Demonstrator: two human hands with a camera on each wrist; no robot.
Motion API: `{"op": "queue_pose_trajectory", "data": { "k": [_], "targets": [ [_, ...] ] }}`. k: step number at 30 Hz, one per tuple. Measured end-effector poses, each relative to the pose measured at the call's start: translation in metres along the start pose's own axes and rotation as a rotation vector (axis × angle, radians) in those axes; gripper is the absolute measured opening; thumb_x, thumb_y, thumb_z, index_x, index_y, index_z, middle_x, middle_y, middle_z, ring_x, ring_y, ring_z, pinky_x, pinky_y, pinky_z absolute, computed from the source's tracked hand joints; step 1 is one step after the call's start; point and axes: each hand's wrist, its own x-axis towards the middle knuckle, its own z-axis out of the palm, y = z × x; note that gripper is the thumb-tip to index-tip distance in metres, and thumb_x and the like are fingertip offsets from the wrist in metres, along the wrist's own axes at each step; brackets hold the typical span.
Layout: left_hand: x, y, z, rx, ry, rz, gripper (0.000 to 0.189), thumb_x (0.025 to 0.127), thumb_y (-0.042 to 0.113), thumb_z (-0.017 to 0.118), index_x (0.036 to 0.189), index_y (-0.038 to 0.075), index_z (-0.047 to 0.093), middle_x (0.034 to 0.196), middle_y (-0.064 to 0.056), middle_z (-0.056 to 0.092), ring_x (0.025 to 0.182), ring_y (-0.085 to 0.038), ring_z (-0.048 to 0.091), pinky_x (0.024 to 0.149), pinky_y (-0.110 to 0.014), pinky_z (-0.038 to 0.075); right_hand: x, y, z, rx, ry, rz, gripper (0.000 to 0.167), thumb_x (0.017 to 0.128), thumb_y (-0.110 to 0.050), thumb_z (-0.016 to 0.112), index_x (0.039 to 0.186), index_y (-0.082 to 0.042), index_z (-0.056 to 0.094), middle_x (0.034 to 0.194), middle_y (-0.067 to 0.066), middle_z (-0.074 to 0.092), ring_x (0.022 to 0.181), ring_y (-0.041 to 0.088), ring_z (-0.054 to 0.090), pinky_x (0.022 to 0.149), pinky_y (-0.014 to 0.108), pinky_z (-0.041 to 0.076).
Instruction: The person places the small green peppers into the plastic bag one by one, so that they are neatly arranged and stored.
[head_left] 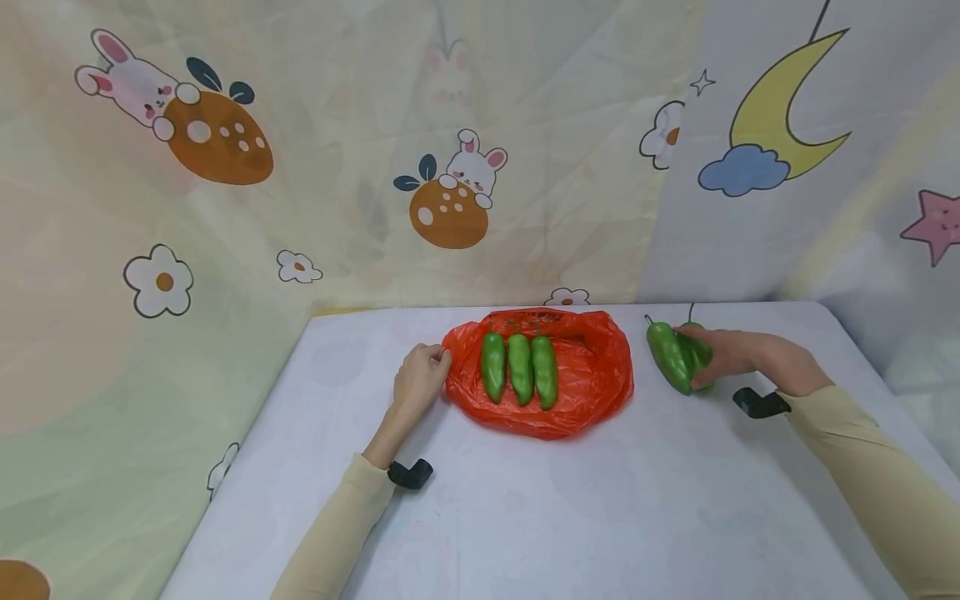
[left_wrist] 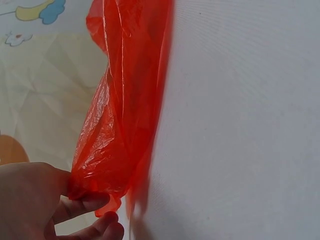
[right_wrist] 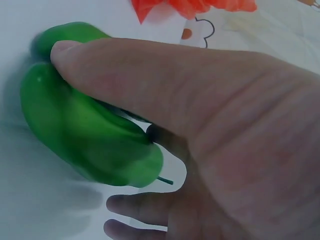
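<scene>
My left hand (head_left: 422, 379) pinches the left edge of a crumpled red plastic bag (head_left: 592, 375) between thumb and fingers. In the left wrist view, the gathered bag film (left_wrist: 112, 130) runs up from the fingertips. Three long green peppers lie side by side on the bag, the middle one (head_left: 520, 369) between two others. To the right of the bag, my right hand (head_left: 731, 354) grips at a pair of green peppers on the table. Its thumb lies across the gap between the left pepper (head_left: 666, 354) and the nearer one (right_wrist: 95, 135), whose stem points toward the hand. The palm partly hides the pair.
The white table (head_left: 525, 517) extends toward me in front of the bag. Behind it hangs a cloth backdrop (head_left: 337, 167) printed with rabbits, flowers and a moon. Each wrist carries a small black camera mount, the left one (head_left: 411, 474) near the sleeve cuff.
</scene>
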Motion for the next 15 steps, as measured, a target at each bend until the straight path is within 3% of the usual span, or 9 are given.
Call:
{"op": "queue_pose_trajectory", "data": {
  "k": [7,15],
  "targets": [
    [-0.001,0.001,0.000,-0.007,-0.005,-0.005,0.029,0.099,0.031,0.054,0.095,0.010,0.075,0.100,-0.010,0.066,0.085,-0.024,0.058,0.067,-0.034,0.049,0.004,0.003,0.005,0.006,-0.009,0.006,0.102,0.082,-0.032,0.080,0.154,0.002,0.016,0.144,0.045,0.027,0.122,0.055,0.037,0.099,0.072,0.037],
    [-0.001,0.002,0.000,-0.013,-0.005,-0.006,0.028,0.099,0.030,0.054,0.088,0.012,0.073,0.095,-0.009,0.065,0.080,-0.022,0.057,0.061,-0.030,0.044,0.011,0.007,0.012,-0.057,0.066,0.060,0.096,0.080,-0.031,0.079,0.153,-0.001,0.024,0.134,0.044,0.035,0.112,0.051,0.044,0.091,0.071,0.044]
  ]
}}
